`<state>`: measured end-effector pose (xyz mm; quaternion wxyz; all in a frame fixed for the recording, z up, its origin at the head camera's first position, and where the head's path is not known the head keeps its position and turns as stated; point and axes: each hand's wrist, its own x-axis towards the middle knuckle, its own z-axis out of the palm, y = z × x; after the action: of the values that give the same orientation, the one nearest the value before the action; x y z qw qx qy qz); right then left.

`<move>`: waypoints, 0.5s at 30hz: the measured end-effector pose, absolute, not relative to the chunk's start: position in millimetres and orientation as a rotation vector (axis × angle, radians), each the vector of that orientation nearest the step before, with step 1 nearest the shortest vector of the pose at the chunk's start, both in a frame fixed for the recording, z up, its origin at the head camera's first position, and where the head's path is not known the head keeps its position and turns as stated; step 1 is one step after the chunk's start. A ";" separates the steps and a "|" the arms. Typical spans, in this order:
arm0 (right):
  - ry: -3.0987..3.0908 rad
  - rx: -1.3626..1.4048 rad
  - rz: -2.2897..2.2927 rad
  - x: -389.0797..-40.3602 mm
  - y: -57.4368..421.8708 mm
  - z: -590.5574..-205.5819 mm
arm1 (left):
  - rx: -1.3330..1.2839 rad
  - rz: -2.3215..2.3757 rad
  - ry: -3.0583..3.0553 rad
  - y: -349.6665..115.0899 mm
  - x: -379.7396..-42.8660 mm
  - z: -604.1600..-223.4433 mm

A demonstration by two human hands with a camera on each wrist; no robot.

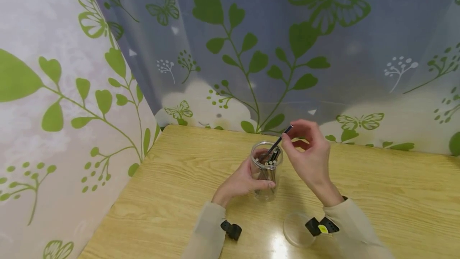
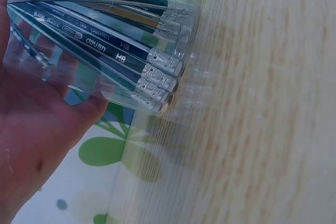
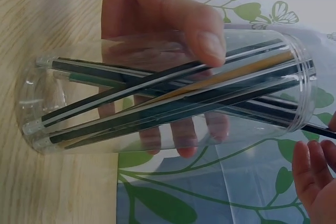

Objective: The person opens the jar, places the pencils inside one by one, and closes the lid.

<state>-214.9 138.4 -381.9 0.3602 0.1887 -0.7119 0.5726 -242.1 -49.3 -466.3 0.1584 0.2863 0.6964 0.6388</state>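
Note:
My left hand (image 1: 238,181) grips a clear, roughly upright jar (image 1: 266,196) round its side, thumb across the front. Inside lean several dark striped pencils (image 3: 157,111); lettering with HB shows on some in the left wrist view. One yellowish pencil (image 3: 247,75) lies among them. Silvery ends (image 2: 164,66) rest at the jar's bottom. Above the open mouth, my right hand (image 1: 310,157) pinches the upper end of one dark pencil (image 1: 277,143) between thumb and fingers. That pencil slants, its lower part still within the jar.
A clear round lid (image 1: 299,231) lies on the wooden table (image 1: 161,195), near my right wrist. Behind the table's far edge hangs a curtain (image 1: 251,23) printed with leaves and butterflies, and a similar one (image 1: 72,131) runs along the left side.

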 end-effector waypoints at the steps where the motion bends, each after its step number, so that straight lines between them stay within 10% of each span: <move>1: -1.837 0.489 1.471 -215.1 138.5 -382.6 | 0.821 1.828 1.989 -49.2 -242.1 -466.4; 15: -1.905 0.514 1.404 -216.0 140.1 -395.3 | 0.870 1.850 1.953 -48.9 -242.5 -467.5</move>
<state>-216.0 140.1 -395.3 0.3522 0.1985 -0.7364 0.5424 -242.5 -48.9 -467.5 0.1565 0.3039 0.6822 0.6463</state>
